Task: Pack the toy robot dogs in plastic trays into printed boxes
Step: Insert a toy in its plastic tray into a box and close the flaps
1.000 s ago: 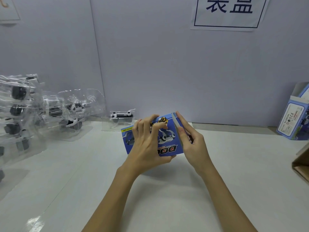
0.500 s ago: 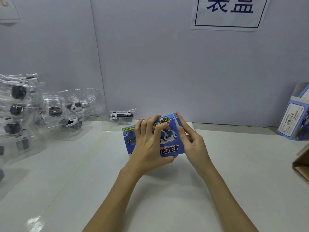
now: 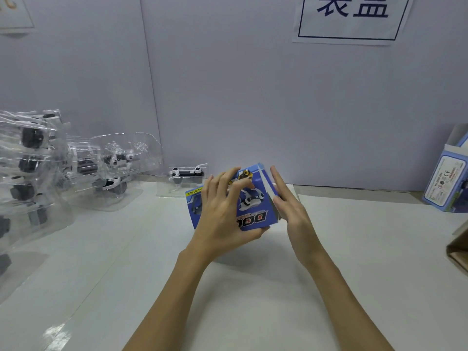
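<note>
A blue printed box [image 3: 255, 196] with a robot dog picture is held just above the white table [image 3: 126, 249] at centre. My left hand [image 3: 222, 214] grips it from the front, fingers curled over its top face and thumb under the near edge. My right hand [image 3: 288, 209] lies flat with straight fingers against the box's right end. Toy robot dogs in clear plastic trays [image 3: 111, 168] are piled at the left, and a single tray [image 3: 186, 177] stands by the wall behind the box.
An open blue-and-white printed box [image 3: 448, 183] stands at the far right by the wall. A brown cardboard carton corner [image 3: 458, 249] juts in at the right edge. A grey partition wall with a paper sign [image 3: 349, 16] closes the back.
My right hand's fingers have straightened and now press flat against the box's right end, where the flap stood partly open a second ago. The left hand's grip is unchanged.
</note>
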